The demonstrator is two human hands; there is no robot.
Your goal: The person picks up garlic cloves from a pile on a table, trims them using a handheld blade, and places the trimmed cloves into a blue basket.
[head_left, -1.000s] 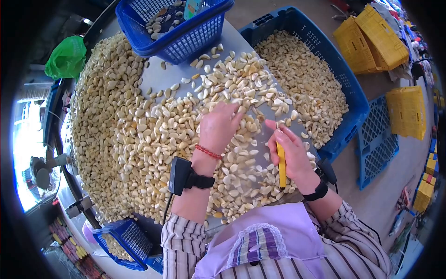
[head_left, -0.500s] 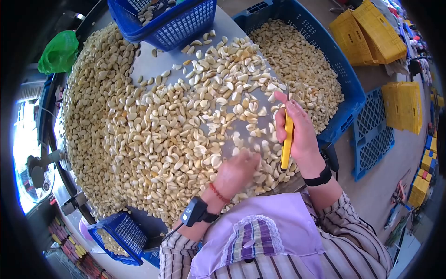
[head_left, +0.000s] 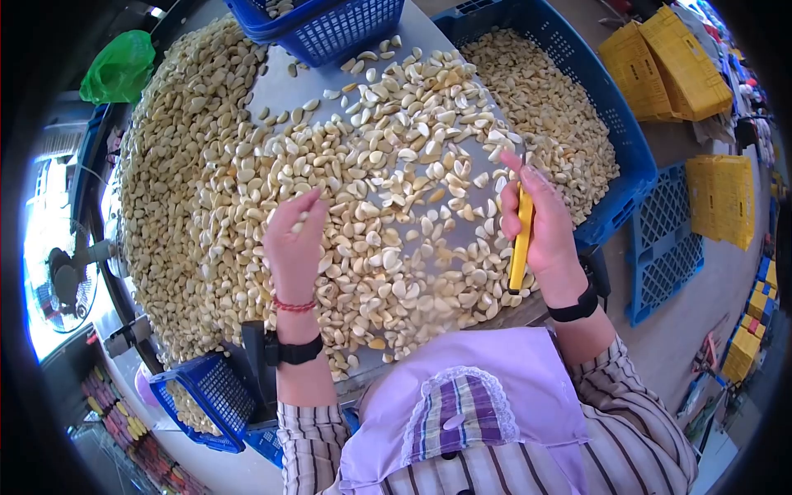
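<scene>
At eight o'clock leans a small blue basket (head_left: 242, 410); from there to ten, pale pieces (head_left: 206, 190) heap the counter (head_left: 280, 87). The left hand (head_left: 295, 235), half a second ago near five, has swung to nine over that heap, fingers loosely curled; whether they hold a piece I cannot tell. Pieces blur near five, perhaps just let go, so sorted handfuls may be changing over. A blue basket (head_left: 351, 33) sits towards twelve. At three, the right hand (head_left: 544, 219) grips a yellow knife (head_left: 520, 247), beside a piece-filled blue tub (head_left: 631, 157) at two.
</scene>
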